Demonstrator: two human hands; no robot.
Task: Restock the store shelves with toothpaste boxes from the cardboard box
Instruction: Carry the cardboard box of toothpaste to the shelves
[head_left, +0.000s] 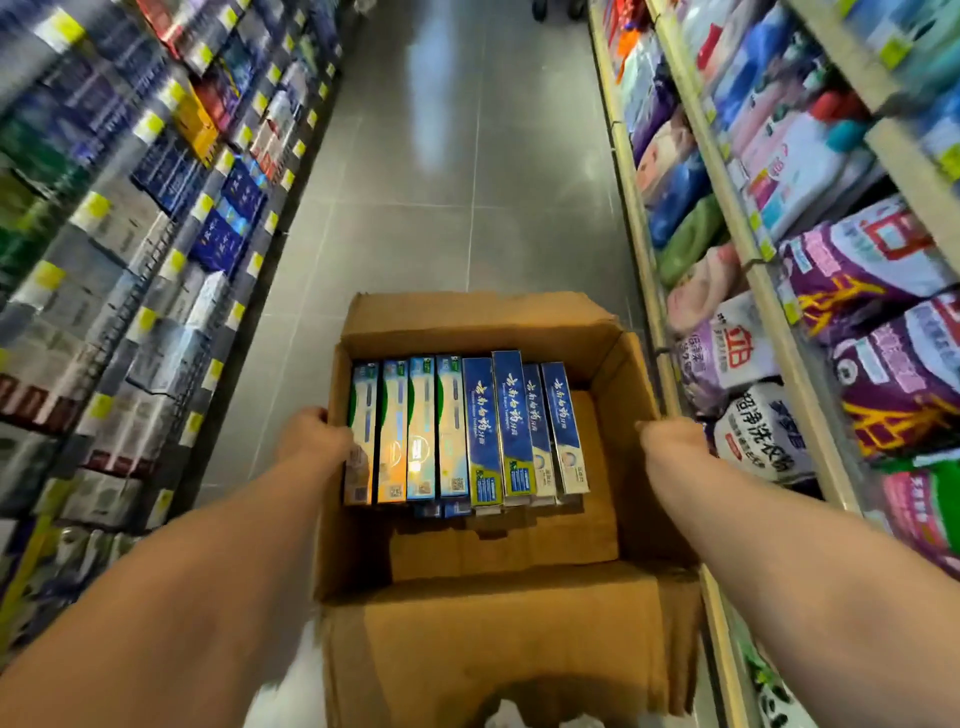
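Stocked store shelves (815, 415) flanking aisle. Between them, open brown corrugated cardboard box (493, 613), part-full: likely light, walls floppy, best held by side rims. On floor or lifted, cannot tell. Inside, along far-left, upright row of slim blue and gold toothpaste boxes (467, 431): stiff, light, crushable; pinch across long faces. Left grip (311, 436), right grip (670, 436) curled on opposite walls.

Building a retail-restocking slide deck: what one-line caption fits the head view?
Left hand and right hand hold the sides of an open cardboard box of toothpaste boxes in an aisle between stocked shelves.
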